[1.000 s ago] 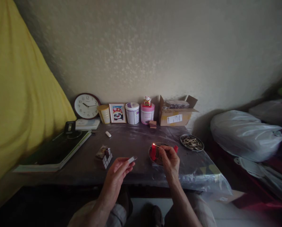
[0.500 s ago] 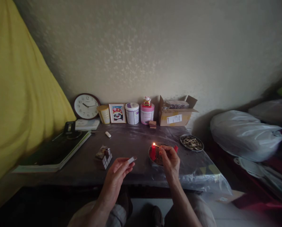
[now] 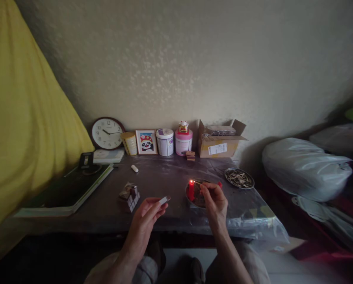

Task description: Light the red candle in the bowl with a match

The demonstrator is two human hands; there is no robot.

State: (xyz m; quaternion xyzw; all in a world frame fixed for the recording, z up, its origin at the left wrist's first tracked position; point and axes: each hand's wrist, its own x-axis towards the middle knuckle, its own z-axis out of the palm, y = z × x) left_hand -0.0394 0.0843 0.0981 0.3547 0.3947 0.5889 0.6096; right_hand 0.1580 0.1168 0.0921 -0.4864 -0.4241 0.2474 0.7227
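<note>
Your right hand (image 3: 215, 200) has drawn its pinched match (image 3: 197, 182) slightly back from the lit red candle (image 3: 191, 191) in the dish (image 3: 197, 205); your left hand (image 3: 147, 216) holds a small box (image 3: 164, 200). Slack pinch risks scorching the tablecloth (image 3: 164, 177).

Dim, muted light leaves the lower left in deep shadow, with a small bright flame (image 3: 191, 182) on the red candle (image 3: 191, 192), whitish glare on the table's plastic cover (image 3: 268, 227), and soft, stretched outer edges.
</note>
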